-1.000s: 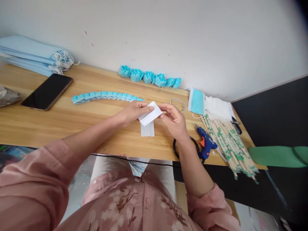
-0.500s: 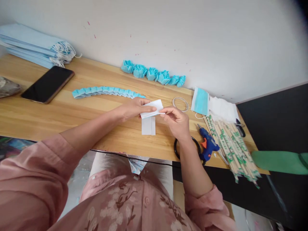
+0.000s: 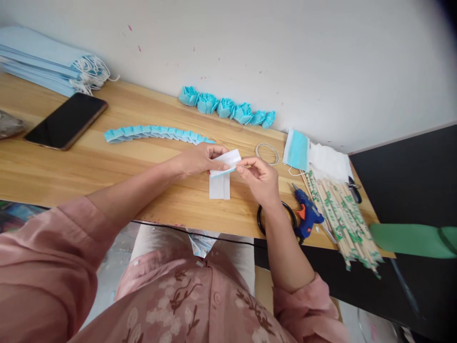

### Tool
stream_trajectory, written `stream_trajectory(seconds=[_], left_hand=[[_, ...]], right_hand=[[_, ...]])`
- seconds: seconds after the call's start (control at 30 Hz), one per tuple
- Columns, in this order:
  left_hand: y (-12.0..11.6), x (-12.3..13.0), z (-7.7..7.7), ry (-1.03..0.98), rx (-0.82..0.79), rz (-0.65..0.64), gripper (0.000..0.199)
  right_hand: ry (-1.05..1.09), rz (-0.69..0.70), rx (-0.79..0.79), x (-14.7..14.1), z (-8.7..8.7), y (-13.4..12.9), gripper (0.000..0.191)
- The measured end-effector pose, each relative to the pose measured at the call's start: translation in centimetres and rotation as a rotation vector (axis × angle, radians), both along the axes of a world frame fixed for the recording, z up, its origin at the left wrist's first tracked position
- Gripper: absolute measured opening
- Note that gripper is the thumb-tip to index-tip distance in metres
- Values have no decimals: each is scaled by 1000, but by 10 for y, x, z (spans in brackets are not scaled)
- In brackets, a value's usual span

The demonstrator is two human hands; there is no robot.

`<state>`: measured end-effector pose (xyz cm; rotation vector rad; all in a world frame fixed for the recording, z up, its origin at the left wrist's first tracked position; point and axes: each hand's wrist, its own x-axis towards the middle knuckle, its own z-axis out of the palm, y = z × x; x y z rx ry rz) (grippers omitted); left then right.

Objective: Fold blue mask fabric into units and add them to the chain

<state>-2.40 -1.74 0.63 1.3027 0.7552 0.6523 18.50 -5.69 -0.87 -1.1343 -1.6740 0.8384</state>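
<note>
Pinching a folded white mask piece (image 3: 224, 162) above the bench (image 3: 107, 166), our left hand (image 3: 198, 159) and right hand (image 3: 259, 177) hide its ends.

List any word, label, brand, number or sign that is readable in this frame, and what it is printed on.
No text can be read.
Green printing on the paper sleeves of the bundled wooden chopsticks: too small and blurred to read.
Black smartphone: screen dark, no text.
Blue hot glue gun: no visible label.
Folded white sheet held by the left hand and right hand: blank.
</note>
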Motion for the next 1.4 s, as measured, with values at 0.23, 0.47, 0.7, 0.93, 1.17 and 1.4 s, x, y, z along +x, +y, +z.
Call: stream_trajectory(seconds=[0.23,0.47,0.7,0.93,1.17,1.4], left_hand=[[-3,1,-1,-9,14,-19,27],[-1,2,-6,30,67,-14,28],[-3,3,-4,61,118,17,36],[-2,4,-8,54,136,6,38],[0,4,-10,76,202,55,35],[-2,6,-10,145,364,111,39]], right_hand=[[-2,-32,-1,-3,-1,1,15],[25,-54,4,-3,-5,2,10],[77,-52,-16,-3,-6,2,25],[65,-50,-22,-3,-7,3,31],[101,-41,-84,-2,-4,3,41],[51,19,-175,-1,-11,7,56]])
